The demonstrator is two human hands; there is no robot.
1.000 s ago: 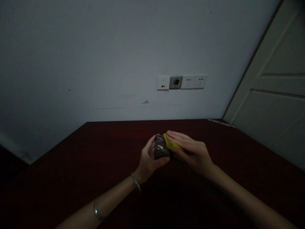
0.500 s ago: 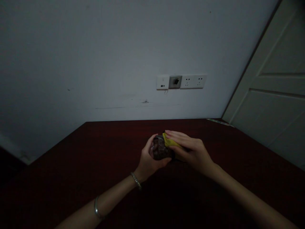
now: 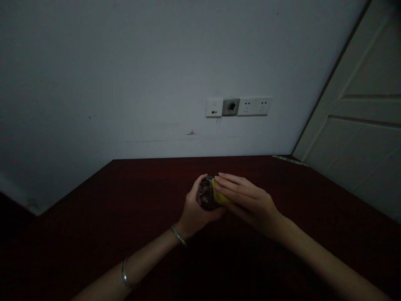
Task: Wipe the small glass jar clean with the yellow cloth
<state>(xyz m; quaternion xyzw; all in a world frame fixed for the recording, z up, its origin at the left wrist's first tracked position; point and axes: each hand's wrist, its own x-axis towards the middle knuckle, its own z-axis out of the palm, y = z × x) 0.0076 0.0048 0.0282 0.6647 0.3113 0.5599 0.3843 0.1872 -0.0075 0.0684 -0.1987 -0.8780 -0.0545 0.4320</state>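
Observation:
My left hand curls around a dark, shiny, rounded object that looks like a glass jar; the dim light hides its exact kind. Thumb below and fingers above, the hand grips its left side. Pressed against the object's right side is a yellow cloth, held under the fingers of my right hand. Those fingers lie close together over the cloth and cover much of it, along with the object's right end. Both hands are over the dark red table.
Behind the table rises a pale wall with a row of sockets and switches. A panelled door stands at the right. A thin printed strip lies on the table's far right corner.
My right hand has shifted slightly down and its fingers lie flatter over the cloth. The cloth sits a little further left and lower on the object. My left hand keeps its grip.

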